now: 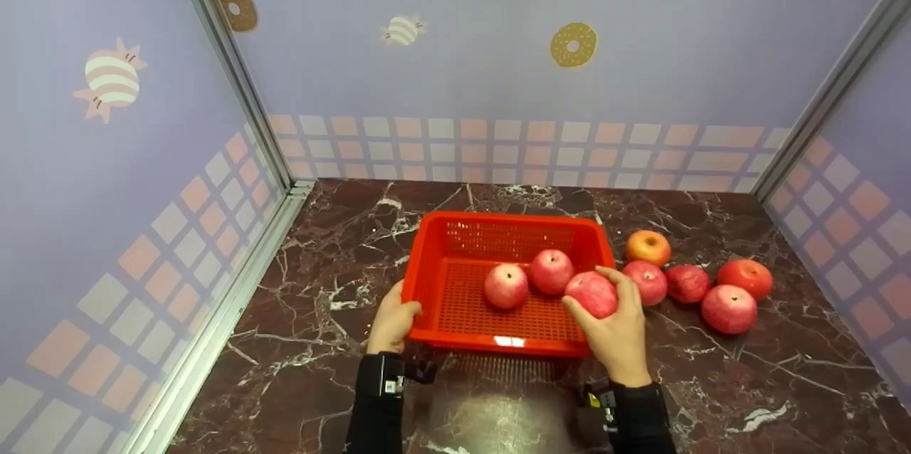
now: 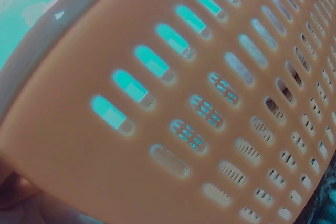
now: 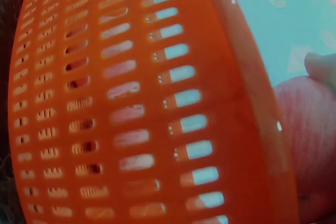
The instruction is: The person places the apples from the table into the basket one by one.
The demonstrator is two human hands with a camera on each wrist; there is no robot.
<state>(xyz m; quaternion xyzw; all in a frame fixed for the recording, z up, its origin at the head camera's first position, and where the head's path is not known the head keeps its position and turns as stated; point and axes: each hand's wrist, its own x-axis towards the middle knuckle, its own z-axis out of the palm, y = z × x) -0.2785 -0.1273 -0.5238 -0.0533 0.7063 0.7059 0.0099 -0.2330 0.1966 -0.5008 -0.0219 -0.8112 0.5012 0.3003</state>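
A red plastic basket (image 1: 455,344) with slotted walls stands in front of the person. The left hand (image 1: 390,320) grips its left side, the thumb at the rim. In the left wrist view the slotted basket wall (image 2: 79,145) fills most of the picture. Over the basket's right front part, the right hand (image 1: 618,329) holds a pink-red apple (image 1: 592,294) between thumb and fingers. The right wrist view shows this apple (image 3: 310,129) beside the rim, partly cut off. Two more apples lie inside the basket, one paler (image 1: 506,287) and one redder (image 1: 551,271).
Right of the basket, several apples lie grouped on the dark marbled table (image 1: 299,368), among them a yellow-orange one (image 1: 648,248) at the back and a pink one (image 1: 729,309) in front. Patterned panels (image 1: 462,84) enclose the back and both sides.
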